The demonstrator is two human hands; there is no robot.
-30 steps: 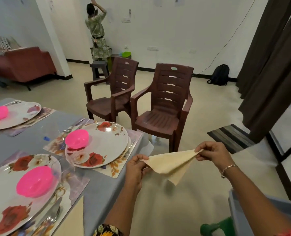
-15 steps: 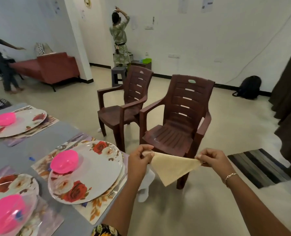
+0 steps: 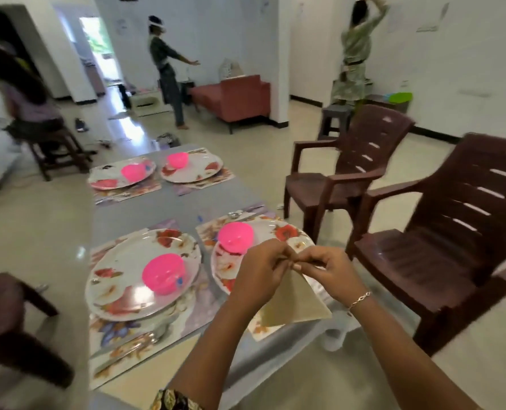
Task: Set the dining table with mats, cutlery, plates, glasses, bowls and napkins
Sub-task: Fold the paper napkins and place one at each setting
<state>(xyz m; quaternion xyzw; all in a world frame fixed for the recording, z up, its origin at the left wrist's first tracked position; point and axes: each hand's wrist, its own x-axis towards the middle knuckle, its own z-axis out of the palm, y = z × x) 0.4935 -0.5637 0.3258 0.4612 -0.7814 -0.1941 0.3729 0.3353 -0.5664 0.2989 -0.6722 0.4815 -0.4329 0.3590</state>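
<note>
In the lower centre of the frame the left grip (image 3: 259, 270) and the right grip (image 3: 327, 269) meet, their fingertips touching; both have curled fingers and pinch together the top corner of a beige napkin (image 3: 293, 303); the napkin hangs below them as a folded triangle, in front of the near right corner of the grey worktop (image 3: 216, 196); just behind the grips lies a floral plate (image 3: 290, 235) with a pink bowl (image 3: 235, 236) on it; to the left is a second plate (image 3: 118, 270) carrying another bowl (image 3: 163, 273), on floral mats (image 3: 118, 332); two brown chairs (image 3: 441, 255) stand at the right.
</note>
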